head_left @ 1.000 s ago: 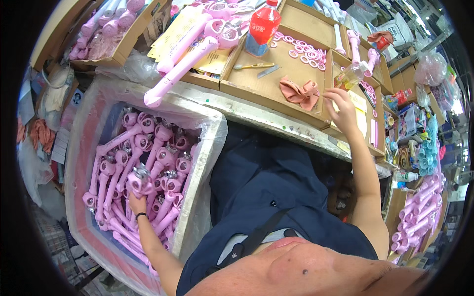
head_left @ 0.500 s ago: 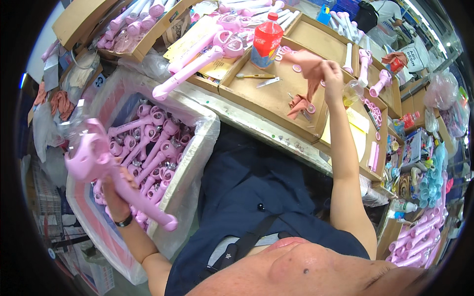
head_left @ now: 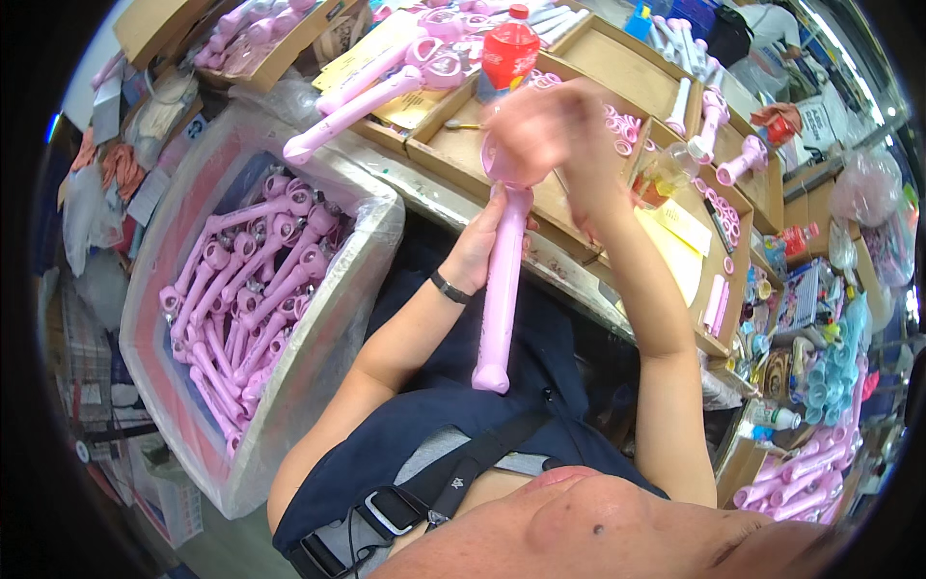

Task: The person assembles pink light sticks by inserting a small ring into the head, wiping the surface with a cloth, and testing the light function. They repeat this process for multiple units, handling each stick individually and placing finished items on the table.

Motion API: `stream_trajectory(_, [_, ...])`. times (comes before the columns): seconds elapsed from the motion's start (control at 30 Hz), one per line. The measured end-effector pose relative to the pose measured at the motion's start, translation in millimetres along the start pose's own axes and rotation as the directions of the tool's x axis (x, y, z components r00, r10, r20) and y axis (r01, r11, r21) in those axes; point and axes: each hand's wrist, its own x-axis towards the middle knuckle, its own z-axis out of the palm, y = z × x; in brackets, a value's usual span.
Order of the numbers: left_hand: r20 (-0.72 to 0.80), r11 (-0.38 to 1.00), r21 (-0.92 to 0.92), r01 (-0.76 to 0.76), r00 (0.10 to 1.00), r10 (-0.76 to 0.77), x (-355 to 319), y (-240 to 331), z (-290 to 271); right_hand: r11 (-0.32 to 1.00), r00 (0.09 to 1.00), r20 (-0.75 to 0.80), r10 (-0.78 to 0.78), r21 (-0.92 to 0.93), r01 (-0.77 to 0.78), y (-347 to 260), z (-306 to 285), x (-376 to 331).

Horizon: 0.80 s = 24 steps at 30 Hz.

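Observation:
My left hand [head_left: 476, 243] is closed round the neck of a pink handheld shower head [head_left: 501, 289], whose handle points down toward my lap. Its round head is mostly covered by my right hand [head_left: 548, 130], which is smeared by motion; I cannot make out its fingers or whether the cloth is still in them. A red-labelled bottle [head_left: 511, 53] with a red cap stands just behind the hands. Beneath them lies a shallow cardboard tray [head_left: 434, 154].
At left, a plastic-lined bin [head_left: 381, 241] holds many pink shower heads [head_left: 260, 265]. More pink shower heads [head_left: 371, 101] lie on the bench beside yellow paper. To the right are a bottle of yellowish liquid [head_left: 666, 179], pink rings [head_left: 730, 220] and yellow notes [head_left: 680, 236].
My left hand has brought the shower head from above the bin to in front of my body. My right hand has come left from the tray, where it held up a brownish-pink cloth, to the shower head.

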Motion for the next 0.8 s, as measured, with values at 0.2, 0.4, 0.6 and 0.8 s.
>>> stream_trajectory(0.2, [-0.016,0.992,0.023,-0.123,0.992,0.123,-18,1,-6,0.802,0.930,-0.124,-0.346,-0.554,0.224,17,33,-92])
stream_trajectory(0.4, [-0.021,0.975,0.216,-0.044,0.999,0.050,-33,-16,-4,0.853,0.881,-0.100,0.462,0.320,-0.411,43,56,-134])
stream_trajectory(0.6, [0.497,0.099,0.819,-0.565,0.786,0.369,-96,-60,18,0.645,0.898,-0.126,0.421,0.738,-0.199,38,10,-81])
stream_trajectory(0.8, [0.376,0.818,0.516,-0.255,0.925,0.051,-102,-35,2,0.542,0.906,-0.089,0.413,0.823,-0.167,30,-7,-39])
